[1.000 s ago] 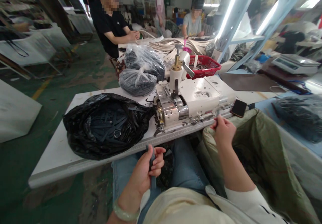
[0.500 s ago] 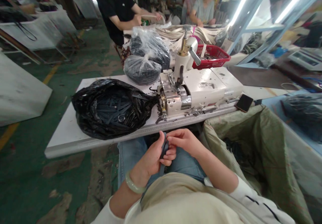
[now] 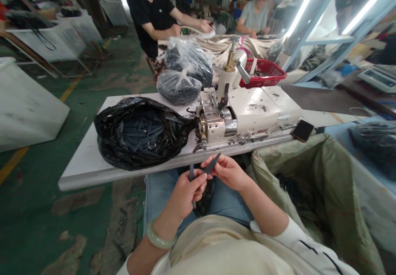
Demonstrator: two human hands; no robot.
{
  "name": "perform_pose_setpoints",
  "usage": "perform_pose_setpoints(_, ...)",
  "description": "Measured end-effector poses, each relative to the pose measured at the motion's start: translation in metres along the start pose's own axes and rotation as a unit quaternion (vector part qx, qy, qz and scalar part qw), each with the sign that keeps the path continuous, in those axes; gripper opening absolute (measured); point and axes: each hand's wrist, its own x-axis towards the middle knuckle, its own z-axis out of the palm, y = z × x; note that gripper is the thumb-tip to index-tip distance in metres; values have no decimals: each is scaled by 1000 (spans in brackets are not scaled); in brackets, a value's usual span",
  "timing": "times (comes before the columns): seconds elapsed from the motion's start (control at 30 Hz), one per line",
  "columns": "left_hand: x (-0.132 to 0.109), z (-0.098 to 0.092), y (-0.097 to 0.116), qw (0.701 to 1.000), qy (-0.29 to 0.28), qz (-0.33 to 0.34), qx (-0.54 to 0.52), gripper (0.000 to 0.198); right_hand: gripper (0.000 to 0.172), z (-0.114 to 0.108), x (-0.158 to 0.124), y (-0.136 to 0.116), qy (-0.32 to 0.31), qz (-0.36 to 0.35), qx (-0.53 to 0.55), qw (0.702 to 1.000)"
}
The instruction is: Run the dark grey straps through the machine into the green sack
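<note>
My left hand [image 3: 187, 193] is closed around a dark blue-grey strip [image 3: 191, 172], whose ends stick out above and below the fingers. My right hand [image 3: 230, 172] pinches another dark strip [image 3: 213, 163], slanting up to the right. The left fingertips meet that second strip's lower end. Both hands are above my lap, just in front of the table edge. Beyond them stands a white skiving machine [image 3: 256, 106] with a metal head. Left of it, an open black plastic bag [image 3: 107, 143] holds many dark strips [image 3: 140, 128].
Clear plastic bags [image 3: 179, 85] with dark contents sit behind the black bag. A red basket [image 3: 264, 77] stands behind the machine. A phone [image 3: 302, 130] lies at the table's right end, above a large green sack [image 3: 334, 172]. Two people work across the table.
The hands have drawn slightly apart. A strip now shows in the right fingers, angled upward, while the left hand has turned and holds its strip more upright. The view has shifted slightly.
</note>
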Motion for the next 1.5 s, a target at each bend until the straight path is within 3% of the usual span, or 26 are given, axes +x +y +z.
perform_pose_setpoints(0.1,0,6,-1,997,32,41,56,24,25,0,-1,11,6,2,21,1000)
perform_pose_setpoints(0.37,-5,1,7,998,-33,-20,56,22,25,-3,8,14,50,-19,101,993)
perform_pose_setpoints(0.5,1,1,3,997,-27,-39,66,24,30,-6,23,-5,84,-28,75,993)
perform_pose_setpoints(0.63,5,2,3,997,-10,-36,73,26,35,-22,49,-41,190,10,-17,981)
perform_pose_setpoints(0.77,5,5,7,996,7,-29,84,28,33,-39,77,-68,252,20,-52,966)
perform_pose_setpoints(1.03,6,-1,10,996,17,-30,81,29,24,-45,102,-73,322,4,-21,947)
perform_pose_setpoints(1.2,7,-4,11,998,7,-30,60,29,26,-48,105,-74,386,-58,-21,921)
perform_pose_setpoints(1.27,8,-6,11,999,-6,-32,36,32,30,-57,88,-76,435,-113,-36,892)
perform_pose_setpoints(1.33,7,-9,13,999,-34,-35,-14,38,34,-76,53,-76,517,-174,-100,832)
perform_pose_setpoints(1.4,7,-12,17,993,-71,-46,-84,46,40,-101,0,-74,613,-190,-233,731)
perform_pose_setpoints(1.43,6,-13,19,987,-91,-54,-118,51,44,-115,-30,-73,650,-159,-316,673)
perform_pose_setpoints(1.5,6,-14,24,975,-124,-75,-168,60,49,-137,-86,-72,682,-90,-499,527)
